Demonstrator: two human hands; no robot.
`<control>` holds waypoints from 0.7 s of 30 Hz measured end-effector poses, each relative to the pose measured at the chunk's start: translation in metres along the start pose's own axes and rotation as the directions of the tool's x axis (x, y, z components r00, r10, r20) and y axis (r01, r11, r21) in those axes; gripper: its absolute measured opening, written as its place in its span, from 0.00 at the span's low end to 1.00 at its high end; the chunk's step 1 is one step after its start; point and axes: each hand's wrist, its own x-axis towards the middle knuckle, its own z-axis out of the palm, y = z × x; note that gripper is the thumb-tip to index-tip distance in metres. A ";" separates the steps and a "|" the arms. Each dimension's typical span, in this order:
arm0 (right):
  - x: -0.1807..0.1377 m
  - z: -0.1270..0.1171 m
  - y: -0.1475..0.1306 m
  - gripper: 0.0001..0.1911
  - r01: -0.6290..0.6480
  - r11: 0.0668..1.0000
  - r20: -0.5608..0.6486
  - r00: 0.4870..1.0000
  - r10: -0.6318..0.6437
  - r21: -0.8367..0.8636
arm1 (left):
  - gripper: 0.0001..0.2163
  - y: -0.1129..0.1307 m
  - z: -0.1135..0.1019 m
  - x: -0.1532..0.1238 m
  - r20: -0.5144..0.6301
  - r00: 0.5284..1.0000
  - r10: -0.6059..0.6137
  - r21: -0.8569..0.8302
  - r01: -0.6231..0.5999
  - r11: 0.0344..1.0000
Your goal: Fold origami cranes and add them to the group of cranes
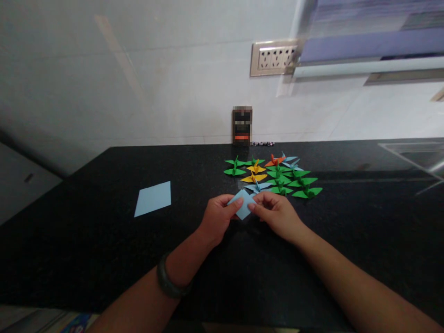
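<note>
My left hand [218,217] and my right hand [277,213] both pinch a small folded light blue paper [243,203] between them, just above the black countertop [104,249]. The paper is folded into a small diamond shape. Right behind the hands lies a cluster of several finished paper cranes [277,178] in green, yellow, orange and light blue. A dark bracelet sits on my left wrist.
A flat light blue paper sheet [153,198] lies on the counter to the left. A small dark box [242,126] stands against the white wall at the back. A wall socket plate [274,58] is above it. A sink edge [416,152] shows at far right.
</note>
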 end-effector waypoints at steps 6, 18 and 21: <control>0.000 -0.001 0.003 0.08 0.068 0.995 -0.028 0.997 -0.070 -0.067 | 0.12 0.001 0.001 0.000 -0.068 0.997 0.042 0.092 -0.035 0.995; -0.001 0.005 0.004 0.14 -0.005 0.998 -0.225 0.974 0.018 0.061 | 0.12 -0.001 0.001 0.001 -0.149 0.988 0.038 0.022 -0.035 0.999; -0.001 0.006 0.003 0.15 -0.043 0.991 -0.251 0.965 0.075 0.130 | 0.12 -0.001 0.001 0.001 -0.159 0.986 0.039 0.000 -0.039 0.999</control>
